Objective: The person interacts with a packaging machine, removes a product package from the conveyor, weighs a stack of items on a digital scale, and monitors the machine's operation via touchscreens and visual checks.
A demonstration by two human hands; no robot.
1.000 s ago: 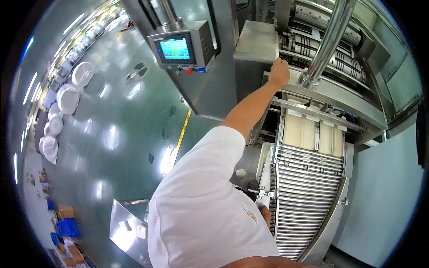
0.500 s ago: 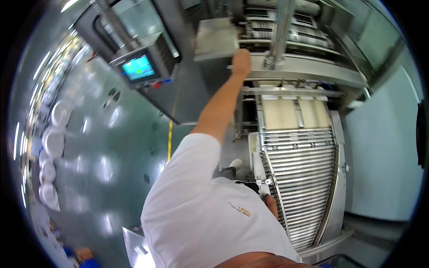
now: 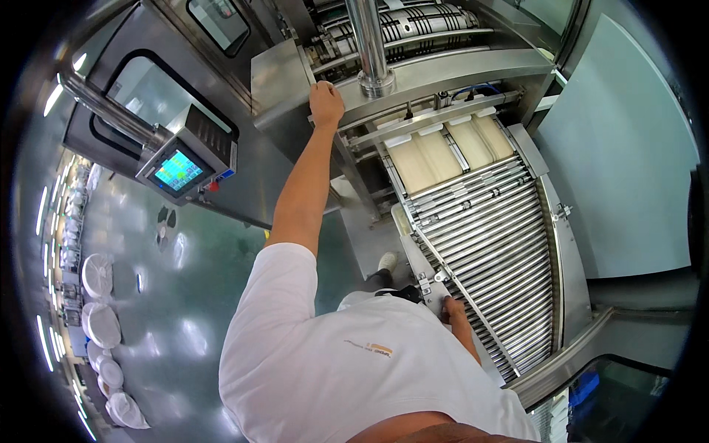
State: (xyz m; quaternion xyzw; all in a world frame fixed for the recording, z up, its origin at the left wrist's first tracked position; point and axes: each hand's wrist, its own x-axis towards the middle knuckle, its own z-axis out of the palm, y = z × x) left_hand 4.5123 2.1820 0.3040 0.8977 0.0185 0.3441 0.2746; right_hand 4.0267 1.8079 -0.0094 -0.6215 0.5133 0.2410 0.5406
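My left hand [image 3: 326, 105] is stretched out ahead, its fingers curled over the corner of the machine's metal frame [image 3: 443, 71], beside an upright steel post [image 3: 367, 46]. Low at the near side of the roller conveyor [image 3: 487, 251], my right hand [image 3: 452, 310] is closed around the edge of the conveyor's side plate [image 3: 422, 264]; its fingertips are partly hidden. Pale cream belts [image 3: 422, 161] lead from under the frame to the steel rollers. Behind the post is a drum [image 3: 399, 28] wrapped with dark bands.
At the left, a control box with a lit touchscreen [image 3: 178, 170] hangs from a bent pipe, a red knob [image 3: 214, 187] beside it. A large pale panel [image 3: 628, 162] stands right of the conveyor. White covered bundles [image 3: 101, 325] line the far left of the shiny green floor [image 3: 173, 273].
The view has turned, so the machine and conveyor appear tilted and farther left at the top. My left hand stays at the frame corner; more of my right hand and forearm shows.
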